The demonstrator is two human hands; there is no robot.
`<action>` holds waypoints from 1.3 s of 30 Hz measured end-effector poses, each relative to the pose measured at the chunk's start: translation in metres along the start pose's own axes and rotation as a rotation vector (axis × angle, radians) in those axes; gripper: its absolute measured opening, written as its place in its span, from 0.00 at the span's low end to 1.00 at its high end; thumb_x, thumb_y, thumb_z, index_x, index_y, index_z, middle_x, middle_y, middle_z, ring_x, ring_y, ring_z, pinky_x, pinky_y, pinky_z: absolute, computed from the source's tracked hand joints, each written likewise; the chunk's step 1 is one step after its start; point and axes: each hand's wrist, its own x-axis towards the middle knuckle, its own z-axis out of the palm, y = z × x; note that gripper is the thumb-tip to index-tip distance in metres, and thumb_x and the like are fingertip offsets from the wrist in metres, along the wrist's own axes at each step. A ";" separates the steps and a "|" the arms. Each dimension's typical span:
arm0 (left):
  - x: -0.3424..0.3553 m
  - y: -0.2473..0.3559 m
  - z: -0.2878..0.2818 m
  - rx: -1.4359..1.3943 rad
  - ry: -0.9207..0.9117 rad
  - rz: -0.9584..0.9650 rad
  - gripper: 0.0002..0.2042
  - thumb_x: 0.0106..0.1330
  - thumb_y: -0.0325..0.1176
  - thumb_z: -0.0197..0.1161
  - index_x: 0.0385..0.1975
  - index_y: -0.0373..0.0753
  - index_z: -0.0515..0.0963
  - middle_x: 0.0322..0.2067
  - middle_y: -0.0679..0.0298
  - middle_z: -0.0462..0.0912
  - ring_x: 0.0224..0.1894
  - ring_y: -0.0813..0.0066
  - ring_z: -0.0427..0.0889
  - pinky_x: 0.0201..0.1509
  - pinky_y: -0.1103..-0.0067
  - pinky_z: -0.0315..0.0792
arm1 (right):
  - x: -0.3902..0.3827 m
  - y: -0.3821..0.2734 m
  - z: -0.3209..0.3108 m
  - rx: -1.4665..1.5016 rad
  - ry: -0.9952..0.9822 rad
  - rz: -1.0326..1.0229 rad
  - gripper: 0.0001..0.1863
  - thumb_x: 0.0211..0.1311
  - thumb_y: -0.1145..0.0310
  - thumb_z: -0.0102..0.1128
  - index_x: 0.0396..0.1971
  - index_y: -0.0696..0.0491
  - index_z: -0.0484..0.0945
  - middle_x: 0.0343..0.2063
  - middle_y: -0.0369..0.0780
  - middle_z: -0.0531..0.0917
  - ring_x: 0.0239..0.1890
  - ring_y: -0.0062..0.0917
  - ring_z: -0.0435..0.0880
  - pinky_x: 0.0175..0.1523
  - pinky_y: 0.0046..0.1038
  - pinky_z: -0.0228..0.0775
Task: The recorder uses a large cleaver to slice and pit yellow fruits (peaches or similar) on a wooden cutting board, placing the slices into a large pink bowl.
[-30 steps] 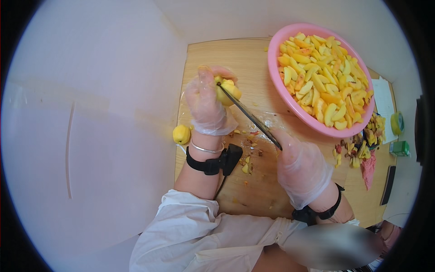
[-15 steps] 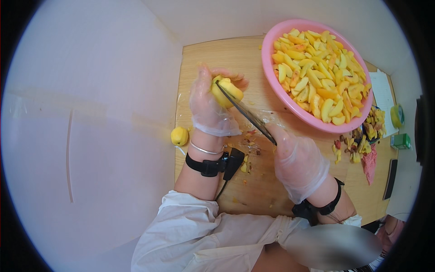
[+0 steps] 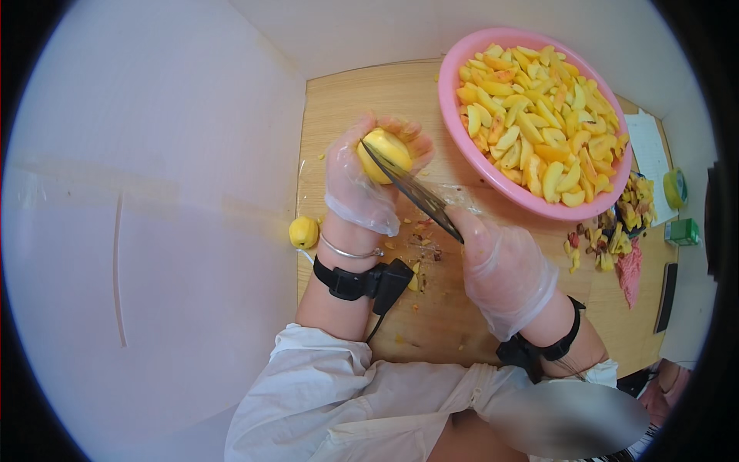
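My left hand (image 3: 350,185), in a clear plastic glove, is closed around a peeled yellow peach (image 3: 391,146). Its fingers wrap the far side of the fruit. The dark blade of a knife (image 3: 419,194) lies against the peach's near left side. My right hand (image 3: 508,273), gloved likewise, grips the knife at its near end, where the handle is hidden by the fingers. Another whole yellow peach (image 3: 303,232) rests on the table by the left edge, beside my left wrist.
A large pink basin (image 3: 452,96) heaped with peach slices (image 3: 539,127) stands at the far right. Peelings and pits (image 3: 616,231) pile beside it, near a pink cloth (image 3: 629,273), a green box (image 3: 682,232) and a tape roll (image 3: 675,189). Scraps (image 3: 416,277) litter the wooden table.
The peach has turned in my left hand and shows a smoother face. The knife blade has shifted slightly left and down along it. Both hands keep their hold.
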 end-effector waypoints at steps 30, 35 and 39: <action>0.001 -0.018 0.006 0.017 0.149 0.167 0.25 0.72 0.54 0.40 0.32 0.35 0.71 0.25 0.60 0.70 0.26 0.67 0.72 0.35 0.69 0.72 | -0.004 -0.005 0.003 -0.046 0.034 -0.027 0.26 0.52 0.73 0.56 0.54 0.56 0.65 0.21 0.41 0.75 0.16 0.31 0.77 0.19 0.31 0.69; -0.001 -0.016 0.010 0.015 0.165 0.134 0.25 0.72 0.53 0.38 0.31 0.35 0.70 0.25 0.60 0.70 0.25 0.67 0.71 0.35 0.68 0.72 | -0.003 -0.001 0.005 -0.005 0.067 -0.046 0.25 0.53 0.74 0.55 0.54 0.57 0.65 0.21 0.41 0.75 0.17 0.32 0.77 0.19 0.31 0.69; 0.001 -0.019 0.002 0.134 0.153 0.274 0.24 0.72 0.52 0.40 0.34 0.33 0.71 0.26 0.59 0.72 0.27 0.67 0.72 0.35 0.71 0.71 | -0.003 -0.003 0.001 0.088 0.026 0.031 0.24 0.54 0.76 0.53 0.54 0.57 0.65 0.22 0.43 0.75 0.19 0.36 0.77 0.22 0.34 0.70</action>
